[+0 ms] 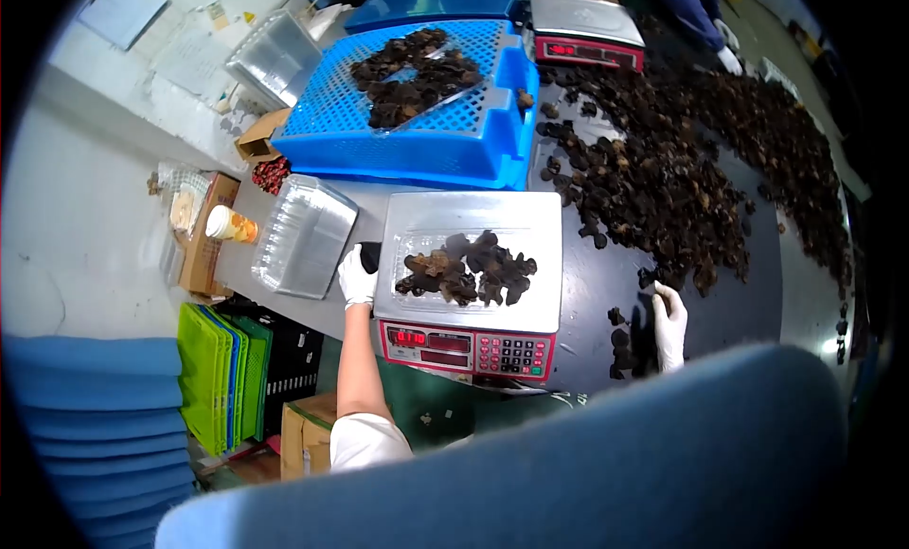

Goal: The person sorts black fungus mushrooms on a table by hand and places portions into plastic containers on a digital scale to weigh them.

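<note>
A clear plastic tray (407, 249) with dark, wrinkled dried pieces (478, 267) lies on the steel plate of a scale (543, 208), whose red display reads about 0.110. At the plate's left edge my left hand (357, 276), white-gloved, is closed on a black piece (369, 256). My right hand (669, 324), also gloved, is to the right of the scale over the dark table. Its thumb and forefinger are slightly apart, close to the lower edge of a large pile of dark pieces (653, 189). Nothing is visibly held in it.
An upturned blue crate (407, 156) behind the scale bears a bag of dark pieces. Stacked clear containers (308, 236) and a paper cup (232, 224) stand left. A second scale (587, 23) is at the back. Another person's gloved hand (728, 60) is at top right.
</note>
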A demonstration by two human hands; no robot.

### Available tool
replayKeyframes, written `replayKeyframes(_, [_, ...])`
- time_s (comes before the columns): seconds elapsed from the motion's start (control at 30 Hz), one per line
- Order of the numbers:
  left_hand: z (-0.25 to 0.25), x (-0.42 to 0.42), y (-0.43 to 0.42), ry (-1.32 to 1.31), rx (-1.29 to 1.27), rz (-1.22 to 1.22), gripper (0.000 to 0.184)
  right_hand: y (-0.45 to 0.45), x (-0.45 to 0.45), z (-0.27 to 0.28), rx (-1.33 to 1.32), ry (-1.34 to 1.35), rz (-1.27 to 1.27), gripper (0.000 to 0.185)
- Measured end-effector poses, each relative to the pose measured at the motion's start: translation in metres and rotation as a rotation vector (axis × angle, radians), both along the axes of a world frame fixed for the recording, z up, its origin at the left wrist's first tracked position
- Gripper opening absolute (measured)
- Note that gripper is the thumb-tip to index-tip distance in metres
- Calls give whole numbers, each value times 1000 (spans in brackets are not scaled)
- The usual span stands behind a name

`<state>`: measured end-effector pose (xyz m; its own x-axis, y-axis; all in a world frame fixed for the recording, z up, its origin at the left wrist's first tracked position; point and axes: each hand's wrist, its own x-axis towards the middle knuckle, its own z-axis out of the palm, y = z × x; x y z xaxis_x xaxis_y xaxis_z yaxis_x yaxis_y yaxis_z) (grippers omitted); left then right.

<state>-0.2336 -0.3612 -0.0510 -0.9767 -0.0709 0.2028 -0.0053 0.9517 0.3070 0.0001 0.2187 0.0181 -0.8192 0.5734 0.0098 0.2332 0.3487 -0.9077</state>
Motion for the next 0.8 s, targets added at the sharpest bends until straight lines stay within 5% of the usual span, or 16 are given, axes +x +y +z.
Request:
replayKeyframes(0.4, [48,7,19,-174,-14,310,84,13,-7,-18,-58,-4,68,25])
replayKeyframes(0.8, [78,-30,16,-582,-128,183,101,8,5,-1,-45,14,42,24])
